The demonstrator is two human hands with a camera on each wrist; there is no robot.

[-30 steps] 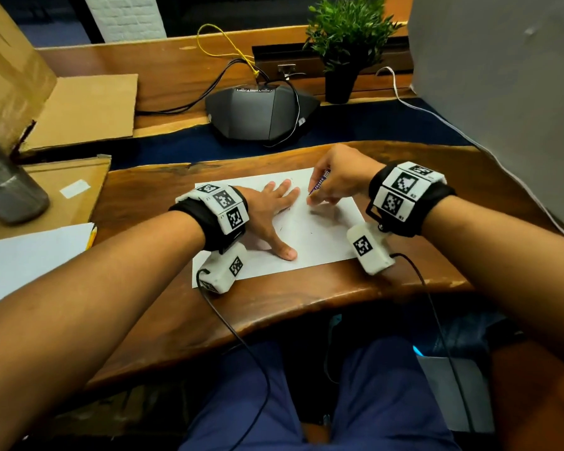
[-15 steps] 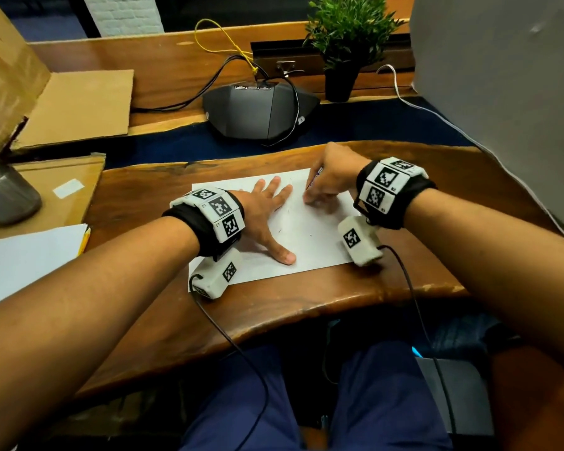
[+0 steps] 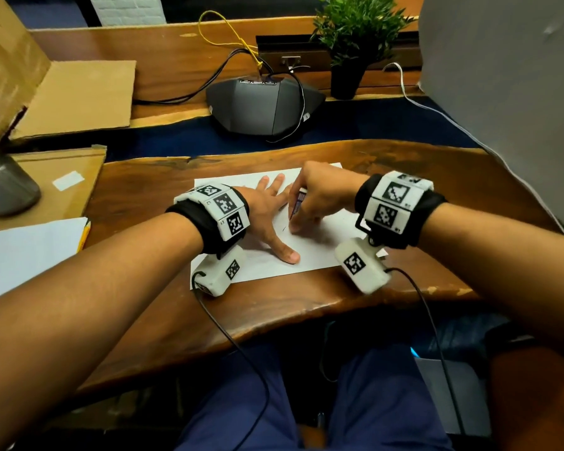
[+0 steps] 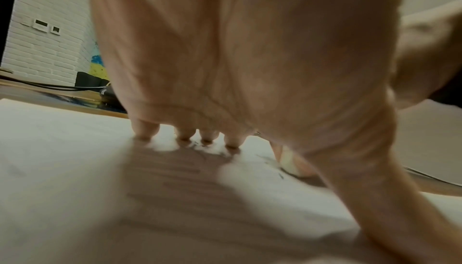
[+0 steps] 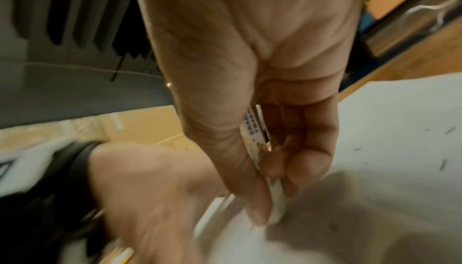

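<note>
Step in hand, as judged: rubbing out pencil marks on sheet of paper point(image 3: 323, 252), which lies on wooden worktop point(image 3: 274, 307) near its front edge.

Left hand point(image 3: 267, 213): flat on sheet, fingers point(image 4: 143, 132) spread, tips and thumb pressing paper down.

Right hand point(image 3: 321, 198): just beside left, curled, pinching eraser point(image 5: 277, 208) between thumb and fingertips. Printed sleeve up in the palm, white tip down on paper, in the gap between left thumb and forefinger. Wrist view blurred at tip; stroke direction not readable.

Dark crumbs point(image 5: 443, 164) scattered on sheet, apart from tip. Short dark mark point(image 3: 284, 228) close to tip.

For doing it well (judgement):
- Short strokes, light pressure, running away from the pinning hand so paper pulls taut rather than buckling.
- Pinning fingers close to the rubbed spot.
- Pinch low on the eraser, else the tip bends.
- Crumbs blown or brushed off, not dragged under the palm: smear risk.
- Crease or tear likely if pressed hard near a loose edge.
</note>
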